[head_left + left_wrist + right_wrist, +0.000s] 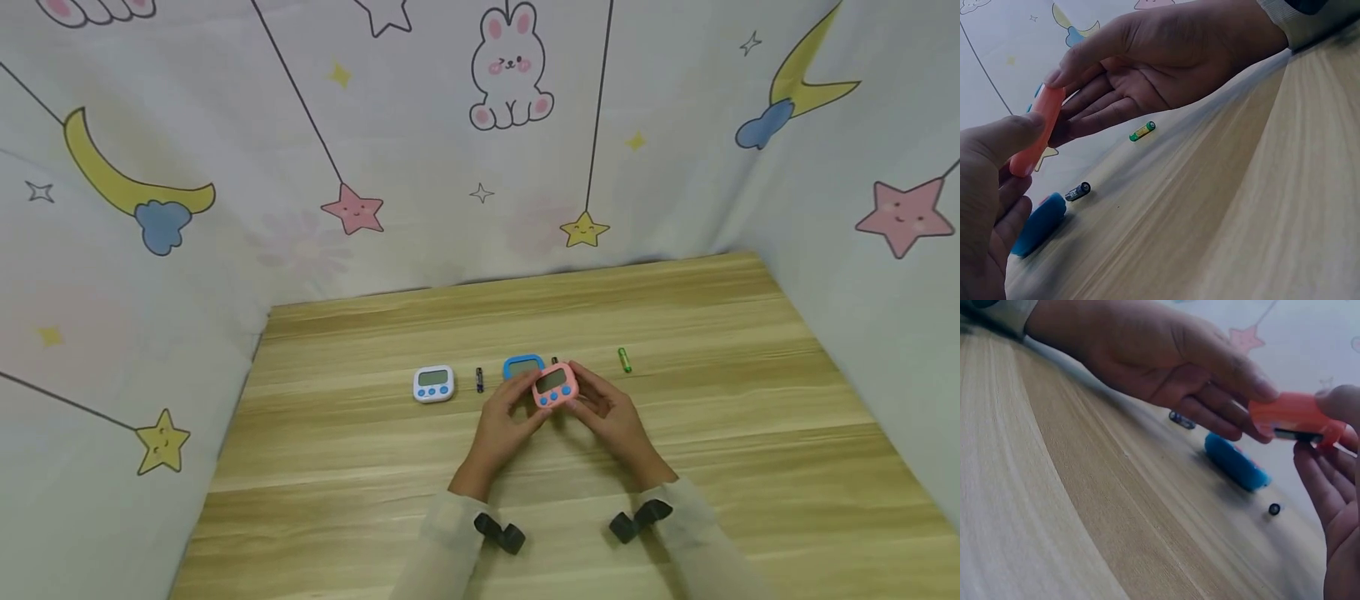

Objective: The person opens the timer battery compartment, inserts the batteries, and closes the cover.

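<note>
A pink digital timer (555, 386) with a grey screen and blue buttons is held above the table between both hands. My left hand (501, 423) pinches its left side, thumb on the near edge. On the opposite side, my right hand (617, 423) grips it between thumb and fingers. In the right wrist view, a dark slot-like strip shows on the back of the pink timer (1297, 419). Just behind the hands lies a blue timer (519, 364), partly covered by the left fingers in the head view.
Left on the wooden table (337, 450) lies a white timer (433, 377). A dark battery (479, 380) lies between it and the blue timer. Another dark battery (1078, 191) sits beside the blue timer, and a green battery (625, 360) farther right. Printed cloth walls (420, 150) border the table.
</note>
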Demonstrator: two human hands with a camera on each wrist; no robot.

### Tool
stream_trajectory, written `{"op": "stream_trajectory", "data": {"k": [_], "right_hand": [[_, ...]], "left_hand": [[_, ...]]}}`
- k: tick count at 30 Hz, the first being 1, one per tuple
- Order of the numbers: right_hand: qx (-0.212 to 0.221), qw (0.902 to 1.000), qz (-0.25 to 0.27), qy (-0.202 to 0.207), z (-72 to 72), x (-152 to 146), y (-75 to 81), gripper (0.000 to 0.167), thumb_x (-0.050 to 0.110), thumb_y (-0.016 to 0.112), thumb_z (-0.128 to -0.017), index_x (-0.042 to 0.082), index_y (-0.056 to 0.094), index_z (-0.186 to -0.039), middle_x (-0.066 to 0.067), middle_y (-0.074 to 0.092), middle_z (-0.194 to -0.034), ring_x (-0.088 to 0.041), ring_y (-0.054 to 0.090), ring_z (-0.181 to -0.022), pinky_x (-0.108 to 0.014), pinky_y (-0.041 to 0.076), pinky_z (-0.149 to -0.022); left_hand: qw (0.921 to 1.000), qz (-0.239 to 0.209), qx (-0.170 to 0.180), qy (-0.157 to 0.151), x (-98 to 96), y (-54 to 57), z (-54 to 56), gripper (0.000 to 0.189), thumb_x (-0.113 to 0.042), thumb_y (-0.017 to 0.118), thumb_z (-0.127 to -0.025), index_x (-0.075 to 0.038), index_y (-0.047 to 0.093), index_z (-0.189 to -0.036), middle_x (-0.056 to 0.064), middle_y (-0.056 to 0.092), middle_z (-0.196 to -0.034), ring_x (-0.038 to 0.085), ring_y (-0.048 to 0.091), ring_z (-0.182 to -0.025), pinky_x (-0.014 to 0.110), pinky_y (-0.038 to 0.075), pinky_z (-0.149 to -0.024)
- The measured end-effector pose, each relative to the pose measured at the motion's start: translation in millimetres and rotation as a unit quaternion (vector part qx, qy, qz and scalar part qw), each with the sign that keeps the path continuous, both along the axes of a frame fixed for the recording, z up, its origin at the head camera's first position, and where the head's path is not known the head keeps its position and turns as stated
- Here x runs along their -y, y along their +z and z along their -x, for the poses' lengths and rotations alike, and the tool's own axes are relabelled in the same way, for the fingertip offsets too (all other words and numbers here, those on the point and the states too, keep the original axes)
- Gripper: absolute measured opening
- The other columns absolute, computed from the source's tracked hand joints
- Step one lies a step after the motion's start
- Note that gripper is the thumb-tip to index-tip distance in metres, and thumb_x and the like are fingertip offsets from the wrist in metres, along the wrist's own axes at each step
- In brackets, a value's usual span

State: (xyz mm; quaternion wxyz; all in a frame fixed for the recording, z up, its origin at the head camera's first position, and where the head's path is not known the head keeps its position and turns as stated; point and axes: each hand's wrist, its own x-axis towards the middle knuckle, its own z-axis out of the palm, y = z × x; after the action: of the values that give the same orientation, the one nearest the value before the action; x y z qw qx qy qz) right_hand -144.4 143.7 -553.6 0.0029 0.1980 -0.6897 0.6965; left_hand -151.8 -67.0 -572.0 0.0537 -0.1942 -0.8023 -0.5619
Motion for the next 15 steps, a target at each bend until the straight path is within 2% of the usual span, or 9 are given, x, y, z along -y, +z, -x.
{"op": "stream_trajectory", "data": {"k": [3,7,11,15], "right_hand": [[-0.009,0.9999,-0.004,-0.004,-3.1,2.1,8.8,0.058,-0.007,0.062,-0.091,-0.006,0.039,-0.144,-0.026,0.041,-0.145,-0.017,0.051,-0.126,-0.027,0.046,-0.098],[-0.026,0.9996,0.001,-0.012,-5.9,5.1,14.8,0.056,-0.009,0.063,-0.09,-0.007,0.043,-0.142,-0.026,0.046,-0.142,-0.02,0.052,-0.125,-0.03,0.048,-0.096],[-0.05,0.9986,0.009,-0.013,-6.9,8.7,16.2,0.053,-0.012,0.063,-0.089,-0.008,0.047,-0.139,-0.024,0.05,-0.139,-0.024,0.052,-0.126,-0.034,0.049,-0.095],[-0.083,0.9965,-0.001,-0.009,-6.9,11.7,17.0,0.051,-0.015,0.062,-0.087,-0.009,0.049,-0.136,-0.025,0.052,-0.137,-0.026,0.053,-0.125,-0.037,0.049,-0.096]], "left_hand": [[0.9998,0.018,-0.01,-0.001,0.3,0.4,0.4,0.06,-0.037,0.071,-0.089,-0.021,0.052,-0.143,-0.003,0.05,-0.143,0.018,0.045,-0.132,0.041,0.041,-0.106],[0.9985,-0.03,-0.001,-0.046,-1.5,1.9,0.1,0.062,-0.023,0.071,-0.09,-0.017,0.046,-0.146,0.0,0.046,-0.147,0.019,0.045,-0.133,0.036,0.042,-0.105],[0.9926,-0.083,0.02,-0.086,-3.0,6.2,-0.5,0.067,-0.01,0.07,-0.091,-0.012,0.039,-0.15,0.006,0.041,-0.15,0.025,0.047,-0.131,0.034,0.044,-0.103],[0.989,-0.1,0.029,-0.104,-1.1,20.9,-4.7,0.062,-0.01,0.06,-0.097,-0.003,0.031,-0.152,0.016,0.04,-0.15,0.036,0.044,-0.132,0.038,0.043,-0.103]]}}
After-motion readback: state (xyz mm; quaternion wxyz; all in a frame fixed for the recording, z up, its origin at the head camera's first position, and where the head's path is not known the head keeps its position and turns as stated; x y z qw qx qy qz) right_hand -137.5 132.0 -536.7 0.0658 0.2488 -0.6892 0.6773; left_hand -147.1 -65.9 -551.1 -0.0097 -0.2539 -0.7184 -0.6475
